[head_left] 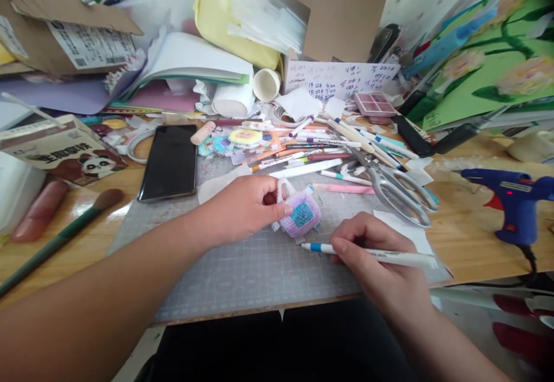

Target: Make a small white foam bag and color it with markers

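Observation:
Pinched between the thumb and fingers of my left hand (242, 209) is a small lilac square craft piece (299, 213) with a glittery blue square at its centre and a white loop on top. My right hand (372, 249) grips a white marker (389, 257) with a blue tip end. The marker's tip points left, just below the craft piece and apart from it. Both hands are above a grey gridded cutting mat (225, 278). Beyond them lies a heap of markers (320, 145), with a few colourful small craft pieces (244, 138) at its left.
Metal scissors (393, 186) lie right of the markers, and a blue glue gun (511, 197) with a lit red light stands at the right. A black phone (168, 163) rests at the mat's left, near a makeup brush (64, 235). Cardboard boxes (69, 30) and papers crowd the back.

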The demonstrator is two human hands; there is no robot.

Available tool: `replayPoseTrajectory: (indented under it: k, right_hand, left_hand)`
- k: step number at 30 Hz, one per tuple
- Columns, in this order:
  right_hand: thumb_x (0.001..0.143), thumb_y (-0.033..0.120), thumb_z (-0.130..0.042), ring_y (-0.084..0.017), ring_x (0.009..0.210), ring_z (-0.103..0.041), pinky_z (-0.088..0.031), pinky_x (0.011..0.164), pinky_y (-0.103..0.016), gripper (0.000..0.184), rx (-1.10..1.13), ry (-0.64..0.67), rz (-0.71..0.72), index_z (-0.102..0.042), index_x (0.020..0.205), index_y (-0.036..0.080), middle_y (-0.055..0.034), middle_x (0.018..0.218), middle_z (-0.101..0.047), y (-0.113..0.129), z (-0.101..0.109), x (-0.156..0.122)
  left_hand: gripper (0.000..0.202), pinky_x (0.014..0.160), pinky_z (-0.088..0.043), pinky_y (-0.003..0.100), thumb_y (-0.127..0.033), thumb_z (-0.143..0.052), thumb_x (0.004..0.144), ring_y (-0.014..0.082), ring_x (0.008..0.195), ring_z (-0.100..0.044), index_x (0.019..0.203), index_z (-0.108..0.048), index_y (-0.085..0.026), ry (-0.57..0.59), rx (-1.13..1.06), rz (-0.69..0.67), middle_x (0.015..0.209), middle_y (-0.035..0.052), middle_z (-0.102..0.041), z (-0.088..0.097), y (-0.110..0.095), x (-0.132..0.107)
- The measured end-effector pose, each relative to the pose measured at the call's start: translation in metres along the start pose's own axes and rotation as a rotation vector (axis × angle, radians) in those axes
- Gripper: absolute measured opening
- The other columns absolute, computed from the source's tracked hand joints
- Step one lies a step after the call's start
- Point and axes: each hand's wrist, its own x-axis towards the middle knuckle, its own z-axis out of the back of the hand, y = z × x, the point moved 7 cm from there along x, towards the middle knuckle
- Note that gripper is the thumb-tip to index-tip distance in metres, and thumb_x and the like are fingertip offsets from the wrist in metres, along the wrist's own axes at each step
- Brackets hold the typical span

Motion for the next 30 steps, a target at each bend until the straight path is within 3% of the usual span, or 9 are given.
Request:
replayPoseTrajectory:
  k: [7,30]
  right_hand:
    - [0.084,0.026,-0.059,-0.012,0.050,-0.047,-0.035,0.045,-0.024,0.019,-0.146,0.025,0.031,-0.055,0.066,0.022,0.0021,0.056,-0.057,0.0046,-0.0031,0.0021]
    - [0.085,0.028,-0.058,-0.013,0.051,-0.047,-0.034,0.046,-0.025,0.020,-0.139,-0.013,0.034,-0.055,0.065,0.023,0.0022,0.056,-0.057,0.0007,-0.0002,0.0013]
  left_hand:
    - [0.026,0.055,-0.038,0.025,-0.045,-0.055,0.082,0.0145,0.063,-0.053,0.079,-0.061,-0.019,-0.013,-0.012,0.002,0.069,-0.0023,-0.061,0.0000,0.0000,0.0006]
    - [0.027,0.056,-0.039,0.026,-0.045,-0.055,0.082,0.0154,0.064,-0.054,0.081,-0.062,-0.019,0.001,-0.013,-0.002,0.070,-0.0018,-0.061,-0.0006,-0.0001,0.0008]
